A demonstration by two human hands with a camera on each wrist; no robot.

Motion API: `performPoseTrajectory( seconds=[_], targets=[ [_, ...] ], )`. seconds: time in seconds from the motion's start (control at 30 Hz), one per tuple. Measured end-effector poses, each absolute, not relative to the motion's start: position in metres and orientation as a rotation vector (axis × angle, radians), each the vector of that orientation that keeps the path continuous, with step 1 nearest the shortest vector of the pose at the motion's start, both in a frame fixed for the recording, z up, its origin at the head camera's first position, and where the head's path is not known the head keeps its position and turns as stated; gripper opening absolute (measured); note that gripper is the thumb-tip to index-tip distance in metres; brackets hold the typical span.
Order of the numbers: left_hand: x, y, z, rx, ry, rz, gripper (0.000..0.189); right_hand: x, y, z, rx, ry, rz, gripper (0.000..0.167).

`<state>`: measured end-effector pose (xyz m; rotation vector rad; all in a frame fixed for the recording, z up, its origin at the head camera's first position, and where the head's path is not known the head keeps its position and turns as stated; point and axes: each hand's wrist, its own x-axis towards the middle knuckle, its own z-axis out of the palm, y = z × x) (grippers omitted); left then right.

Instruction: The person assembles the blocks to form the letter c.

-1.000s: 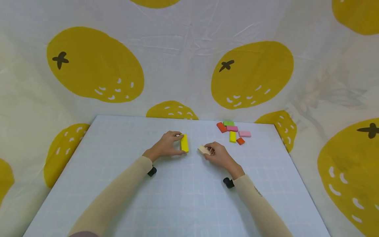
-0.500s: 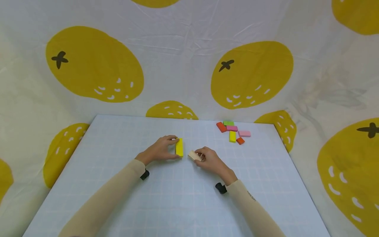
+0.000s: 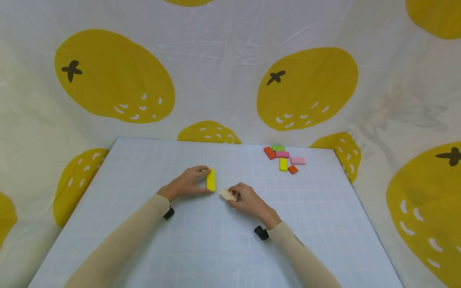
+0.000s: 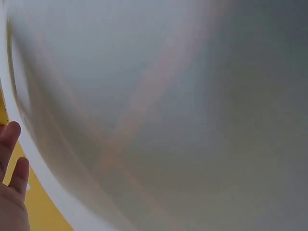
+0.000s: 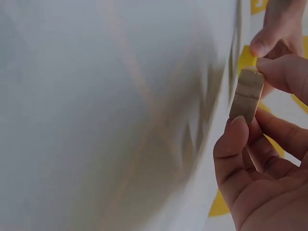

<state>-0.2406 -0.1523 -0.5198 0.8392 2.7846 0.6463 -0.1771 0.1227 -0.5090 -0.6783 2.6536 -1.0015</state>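
Note:
Near the middle of the table, my left hand [image 3: 185, 183] holds a long yellow block [image 3: 211, 181] between thumb and fingertips, one at each end. Just to its right, my right hand [image 3: 248, 200] pinches a plain wooden block [image 3: 227, 195], with a small gap between the two blocks in the head view. In the right wrist view, thumb and fingers grip the wooden block [image 5: 246, 96], and the yellow block [image 5: 248, 57] shows behind it. Only some left fingers [image 4: 18, 175] appear at the edge of the left wrist view.
Several coloured blocks lie at the back right of the table: a green one [image 3: 278, 148], red-orange ones [image 3: 269, 153], pink ones [image 3: 297, 161] and a yellow one [image 3: 283, 164]. A cloth with yellow fruit prints surrounds the pale checked table [image 3: 216, 248].
Both hands have moved left and slightly nearer the body, carrying the yellow block and the wooden block along. The blocks at the back right stay put.

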Motion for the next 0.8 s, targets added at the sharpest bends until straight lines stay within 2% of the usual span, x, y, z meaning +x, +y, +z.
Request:
performPoseTrajectory(
  seconds=[0.27,0.57,0.8],
  targets=[
    [-0.236,-0.165,-0.522,0.881,2.772,0.645,0.085,-0.170,0.107,-0.509,-0.706,2.612,-0.947,0.033],
    [-0.238,-0.169,-0.522,0.907,2.735,0.669,0.084,-0.165,0.096,-0.512,-0.730,2.603,-0.908,0.038],
    [-0.238,-0.167,-0.516,0.844,2.715,0.639,0.073,-0.163,0.091,-0.515,-0.739,2.597,-0.944,0.039]
  ],
)
